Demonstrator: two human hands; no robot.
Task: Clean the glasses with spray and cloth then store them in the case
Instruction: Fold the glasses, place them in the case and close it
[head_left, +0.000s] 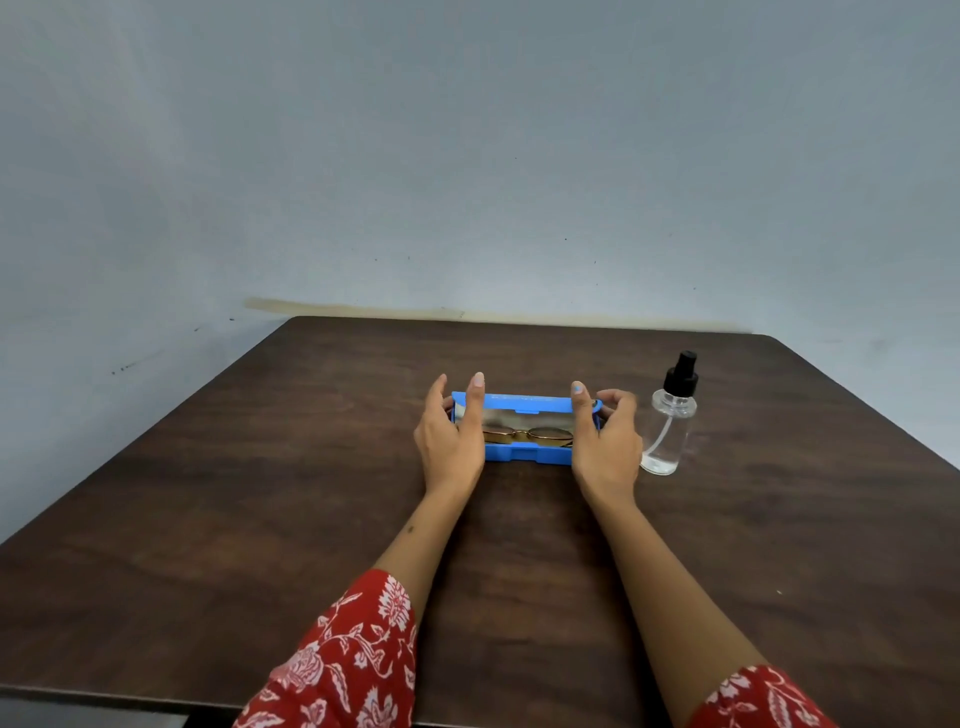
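Glasses (527, 435) lie in the open case (524, 456); left hand (451, 431) and right hand (605, 436) grip its ends, probably closing it.

one case (524, 454), one glasses (524, 434), one bottle (667, 421).

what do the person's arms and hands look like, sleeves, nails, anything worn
Both arms are bare from the elbow down, with red sleeves in a white floral print: the left sleeve and the right sleeve. The left hand and right hand show no rings or watch. One right nail looks pale blue.
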